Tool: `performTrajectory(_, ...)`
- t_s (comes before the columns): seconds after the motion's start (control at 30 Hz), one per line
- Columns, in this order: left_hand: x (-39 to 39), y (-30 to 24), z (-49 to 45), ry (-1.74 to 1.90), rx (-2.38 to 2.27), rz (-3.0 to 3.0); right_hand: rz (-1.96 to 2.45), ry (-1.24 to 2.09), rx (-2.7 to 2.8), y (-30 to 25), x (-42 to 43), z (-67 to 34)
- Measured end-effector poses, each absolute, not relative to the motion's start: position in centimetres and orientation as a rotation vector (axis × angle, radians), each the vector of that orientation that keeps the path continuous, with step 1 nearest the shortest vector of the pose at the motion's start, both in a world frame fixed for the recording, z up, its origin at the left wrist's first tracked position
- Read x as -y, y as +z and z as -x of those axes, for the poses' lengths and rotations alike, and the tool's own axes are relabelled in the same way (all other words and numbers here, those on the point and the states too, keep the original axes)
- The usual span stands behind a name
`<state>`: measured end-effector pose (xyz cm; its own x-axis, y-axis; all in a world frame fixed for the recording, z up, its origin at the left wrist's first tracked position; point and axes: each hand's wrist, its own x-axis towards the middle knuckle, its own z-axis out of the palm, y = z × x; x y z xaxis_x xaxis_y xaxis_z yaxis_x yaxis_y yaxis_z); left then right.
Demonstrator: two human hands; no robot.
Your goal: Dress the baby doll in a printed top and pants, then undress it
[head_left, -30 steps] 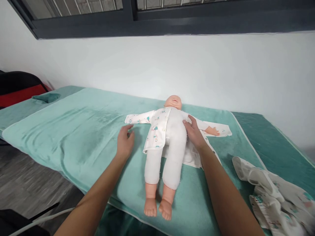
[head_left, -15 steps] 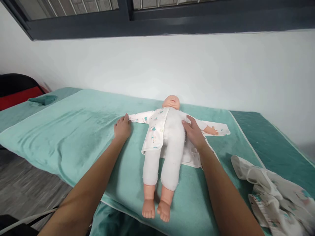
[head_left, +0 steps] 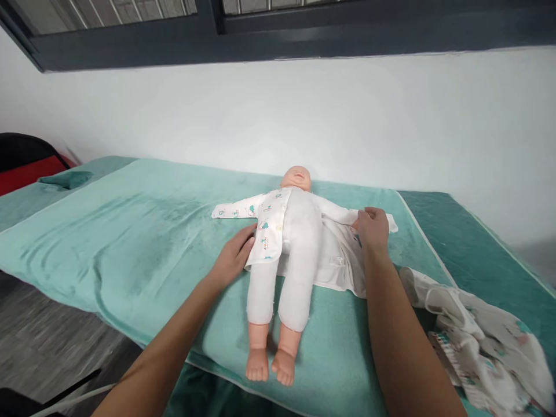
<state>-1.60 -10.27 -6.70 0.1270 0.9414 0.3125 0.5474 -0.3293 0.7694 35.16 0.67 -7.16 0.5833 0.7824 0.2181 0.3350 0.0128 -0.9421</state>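
Well, right hand [head_left: 373, 229] at doll's arm [head_left: 336, 210]

Centre of the frame: doll [head_left: 299, 226] on a sheet [head_left: 165, 231], head toward the wall [head_left: 278, 116] behind, feet toward the lower edge. About its torso, a jacket [head_left: 270, 226]: one panel over the frame-left side, the other spread on the sheet to the right, sleeves out to either side. Left hand [head_left: 237, 255] at the jacket's left edge; right hand [head_left: 373, 229] at the right sleeve, near the cuff. Lower right: clothes [head_left: 490, 341], beside the right forearm. Beneath the sheet, a bed [head_left: 469, 249]. Top: window [head_left: 130, 46]. Lower left: floor [head_left: 39, 313].
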Motion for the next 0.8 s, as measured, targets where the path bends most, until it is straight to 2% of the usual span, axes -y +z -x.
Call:
performTrajectory(0.2,13.7,-6.1,-1.8,1.069,-1.345,-1.733,1.446,0.531,0.734,-7.4,-1.1,-36.1)
performTrajectory(0.5,13.8,-3.9,-4.2,0.988,-1.554,-2.188,1.086,0.878,0.443,-7.5,-0.8,-38.9)
performTrajectory(0.63,13.7,-3.7,-5.0,1.115,-1.646,-2.205,1.011,1.003,0.479,-7.1,-1.4,-38.3)
performTrajectory(0.8,13.9,-2.7,-6.1,1.316,-1.495,-2.159,0.941,1.157,0.639,-6.8,-0.9,-37.3)
